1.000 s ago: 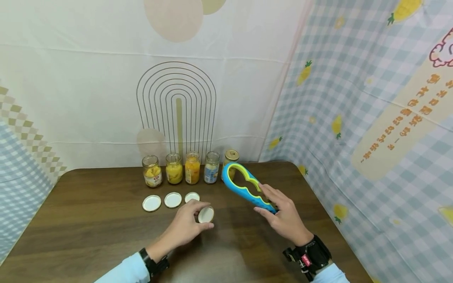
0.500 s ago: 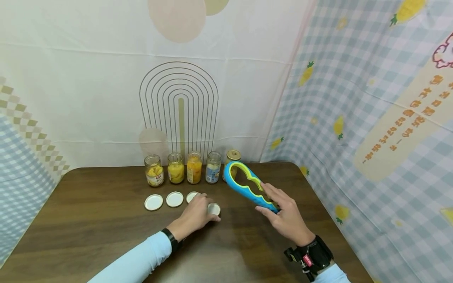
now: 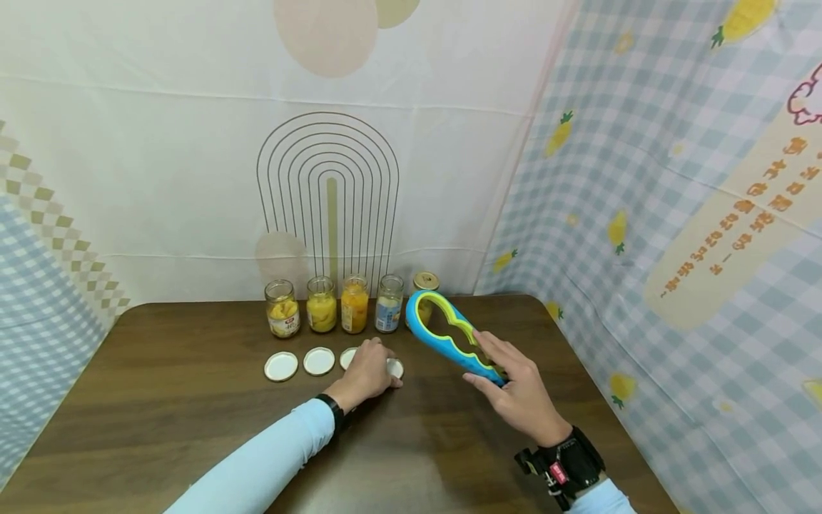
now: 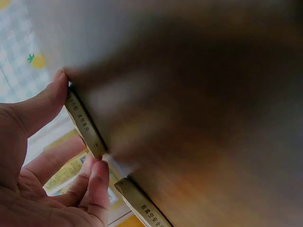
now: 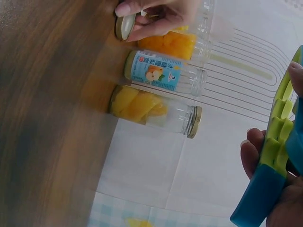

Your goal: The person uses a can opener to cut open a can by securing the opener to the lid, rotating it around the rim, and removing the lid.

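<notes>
My left hand pinches a round jar lid by its edges, down at the tabletop, white inside facing up. In the left wrist view the thumb and fingertips touch opposite sides of the lid's gold rim. Three more lids lie in a row to its left: one, another, and a third partly behind the hand. My right hand grips a blue and lime-green jar opener by its handle end, raised over the table's right side, its loop overlapping the rightmost jar in the head view.
Behind the lids stand several glass jars in a row. Lidless are a yellow-fruit jar, a second one, an orange-fruit jar and a blue-labelled jar. The rightmost jar wears a gold lid. A hanging cloth backs the table.
My left hand has moved forward and right, lowering its tilted lid to the tabletop at the right end of the lid row. The right hand and jar opener have stayed nearly still.
</notes>
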A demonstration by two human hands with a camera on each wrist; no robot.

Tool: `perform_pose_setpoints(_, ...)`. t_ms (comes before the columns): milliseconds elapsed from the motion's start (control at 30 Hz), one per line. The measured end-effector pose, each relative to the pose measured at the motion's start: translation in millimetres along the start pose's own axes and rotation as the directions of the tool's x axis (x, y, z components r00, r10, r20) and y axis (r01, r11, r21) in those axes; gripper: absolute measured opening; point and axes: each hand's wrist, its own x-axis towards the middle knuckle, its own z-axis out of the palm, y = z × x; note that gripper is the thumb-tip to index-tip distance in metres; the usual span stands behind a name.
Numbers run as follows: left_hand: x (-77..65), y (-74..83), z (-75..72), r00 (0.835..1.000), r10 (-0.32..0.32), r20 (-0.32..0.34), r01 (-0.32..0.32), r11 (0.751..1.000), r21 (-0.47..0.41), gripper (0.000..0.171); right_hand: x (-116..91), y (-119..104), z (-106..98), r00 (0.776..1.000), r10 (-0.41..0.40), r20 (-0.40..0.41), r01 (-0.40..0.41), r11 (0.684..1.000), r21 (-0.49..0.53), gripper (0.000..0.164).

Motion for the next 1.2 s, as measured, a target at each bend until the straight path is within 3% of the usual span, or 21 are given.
perform_pose_setpoints(367,12.4,-1.1,-3.8,0.999,-0.025,0.022,0.026,0.999,-0.038,0.056,0.4,-0.5,0.8,1.0,0.0,-0.006,0.0,1.0,0.002,0.072)
perform_pose_setpoints(800,12.2,1.2,-4.5,0.998,-0.042,0.045,0.043,0.999,-0.021,0.059,0.4,2.4,3.3,1.0,0.001,0.0,-0.001,1.0,-0.008,0.072)
perform_pose_setpoints(1200,10.5,-2.0,-3.3,1.0,-0.026,0.009,0.027,0.997,-0.066,0.066,-0.3,4.6,3.6,1.0,0.01,0.001,-0.01,1.0,-0.006,0.072)
